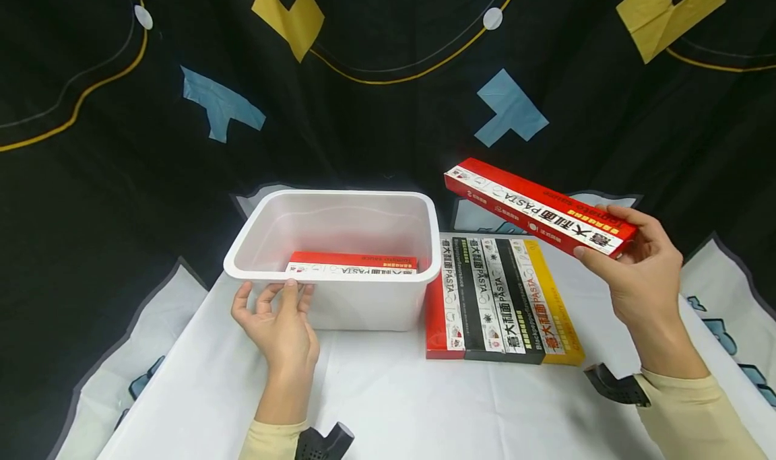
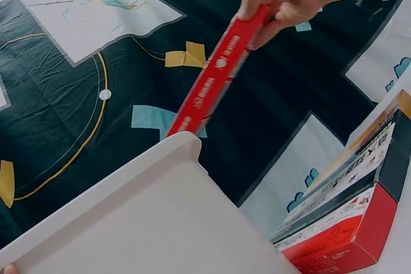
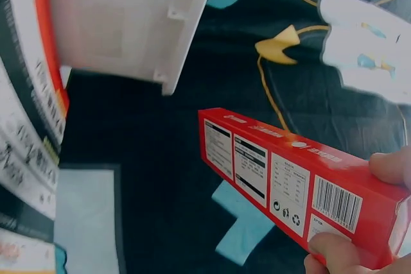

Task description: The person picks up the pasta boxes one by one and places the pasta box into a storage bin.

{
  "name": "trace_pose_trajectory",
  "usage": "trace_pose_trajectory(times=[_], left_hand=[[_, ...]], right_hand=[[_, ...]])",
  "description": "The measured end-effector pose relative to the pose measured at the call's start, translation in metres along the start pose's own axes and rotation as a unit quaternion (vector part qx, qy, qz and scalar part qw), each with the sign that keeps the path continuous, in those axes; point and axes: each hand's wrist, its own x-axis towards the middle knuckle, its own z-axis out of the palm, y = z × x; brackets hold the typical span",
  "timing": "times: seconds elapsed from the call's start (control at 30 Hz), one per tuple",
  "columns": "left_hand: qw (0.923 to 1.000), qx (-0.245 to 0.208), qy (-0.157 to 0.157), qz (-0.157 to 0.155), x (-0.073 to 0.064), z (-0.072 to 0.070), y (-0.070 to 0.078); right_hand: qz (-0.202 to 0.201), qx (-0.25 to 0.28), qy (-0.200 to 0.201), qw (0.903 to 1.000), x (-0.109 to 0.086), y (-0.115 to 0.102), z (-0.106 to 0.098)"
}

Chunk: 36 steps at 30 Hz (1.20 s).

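Observation:
My right hand (image 1: 645, 268) holds a red pasta box (image 1: 539, 204) by its near right end, raised and tilted above the table. In the right wrist view, the side of this pasta box (image 3: 282, 187) shows a barcode and printed panels. My left hand (image 1: 279, 322) grips the front rim of a white plastic bin (image 1: 370, 305), its fingers curled at the lip. Inside the bin lies another red pasta box (image 1: 351, 263), partly hidden by the front wall. Only a fingertip (image 2: 10, 269) of the left hand appears in the left wrist view.
To the right of the bin, several pasta boxes lie side by side: a red one (image 1: 435, 318), black ones (image 1: 521, 312) and a yellow one (image 1: 560, 312). A white cloth (image 1: 388, 392) covers the table. Behind it hangs a dark patterned curtain (image 1: 376, 130).

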Motion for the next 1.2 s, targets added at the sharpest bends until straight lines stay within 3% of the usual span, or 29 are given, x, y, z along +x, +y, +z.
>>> trace_pose_trajectory(times=[0.2, 0.4, 0.73, 1.2], left_hand=[[1.0, -0.001, -0.004, 0.003, 0.0, -0.001, 0.001], [1.0, 0.001, -0.002, -0.001, 0.0, -0.001, 0.002], [1.0, 0.004, -0.005, 0.0, 0.0, -0.001, 0.002], [0.9999, 0.013, -0.002, -0.009, 0.0, -0.002, 0.003]], right_hand=[[-0.021, -0.012, -0.05, 0.9985, 0.011, -0.005, 0.021], [-0.021, 0.036, -0.097, 0.9944, 0.019, -0.009, 0.042], [0.023, 0.072, -0.192, 0.9785, 0.026, -0.003, 0.076], [0.081, 0.022, -0.281, 0.9562, 0.033, 0.028, 0.135]])
